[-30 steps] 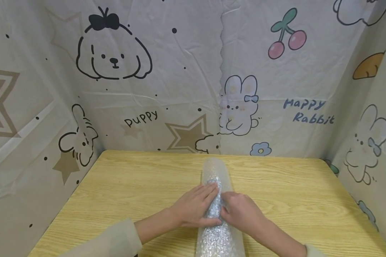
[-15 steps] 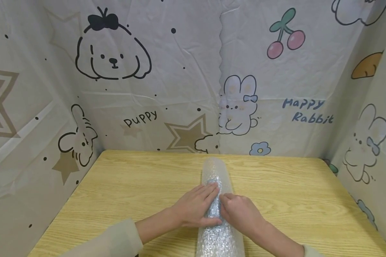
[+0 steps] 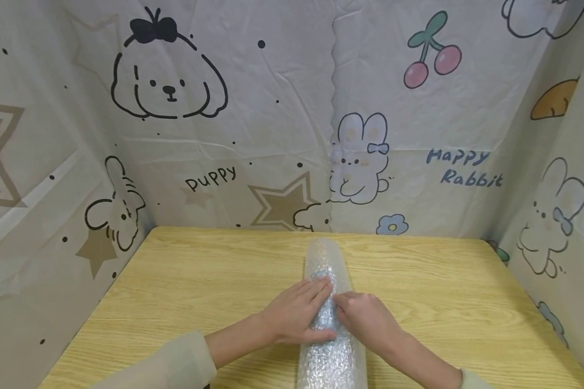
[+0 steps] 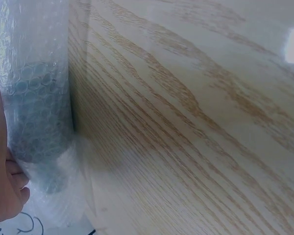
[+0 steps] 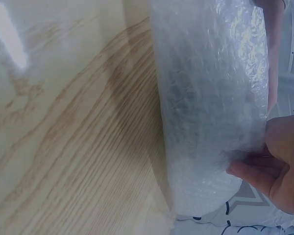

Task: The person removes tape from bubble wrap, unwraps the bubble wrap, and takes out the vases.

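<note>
A long roll of clear bubble wrap [image 3: 330,359] lies lengthwise on the table, its far end toward the back edge. Inside it, in the left wrist view, a bluish-green, roughly cylindrical object [image 4: 39,115] shows dimly through the bubbles. My left hand [image 3: 297,313] rests on top of the roll with its fingers straight and its thumb spread toward me. From the right side, my right hand [image 3: 370,321] has curled fingers at the wrap's upper side. The right wrist view shows thumb and fingertips [image 5: 237,168] pinching the film of the wrap.
The wood-grain table [image 3: 199,270] extends to both sides of the roll. Behind and beside it hangs a cream cloth [image 3: 272,124] printed with puppies, rabbits, stars and cherries, which closes off the back and both sides.
The wrap's near right edge has drawn in slightly to the left. My right hand has shifted only a little, and my left hand stays in place on the roll.
</note>
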